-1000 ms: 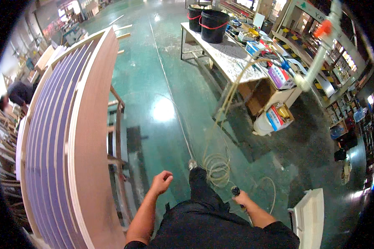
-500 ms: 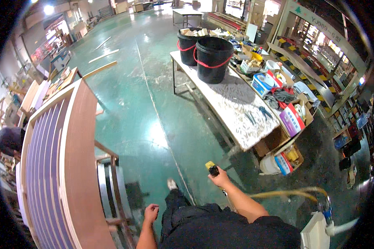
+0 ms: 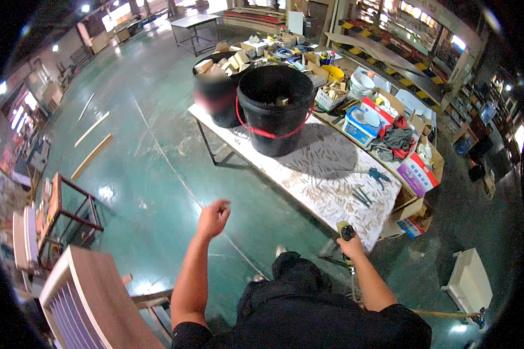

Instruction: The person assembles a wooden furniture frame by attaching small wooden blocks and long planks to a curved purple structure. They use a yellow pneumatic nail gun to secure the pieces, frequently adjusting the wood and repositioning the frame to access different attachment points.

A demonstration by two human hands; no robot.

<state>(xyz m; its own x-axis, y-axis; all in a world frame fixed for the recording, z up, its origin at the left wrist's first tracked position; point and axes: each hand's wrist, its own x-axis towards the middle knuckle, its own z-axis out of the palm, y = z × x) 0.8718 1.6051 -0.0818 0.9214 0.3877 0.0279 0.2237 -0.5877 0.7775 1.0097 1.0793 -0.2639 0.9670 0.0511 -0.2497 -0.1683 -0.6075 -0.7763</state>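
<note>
Head view showed the right hand [image 3: 351,248] gripping a yellow-and-black tool [image 3: 345,230] near the table [image 3: 384,210], likely stiff, weighty, best held round its middle, the left hand [image 3: 214,218] loose, apparently empty.

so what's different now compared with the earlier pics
The table and its black buckets look nearer, while the wooden frame has dropped toward the view's lower left. The left hand has risen in the view; the right hand now shows by the table's near edge. No new hold: the right hand still grips the tool, the left hand looks empty.
</note>
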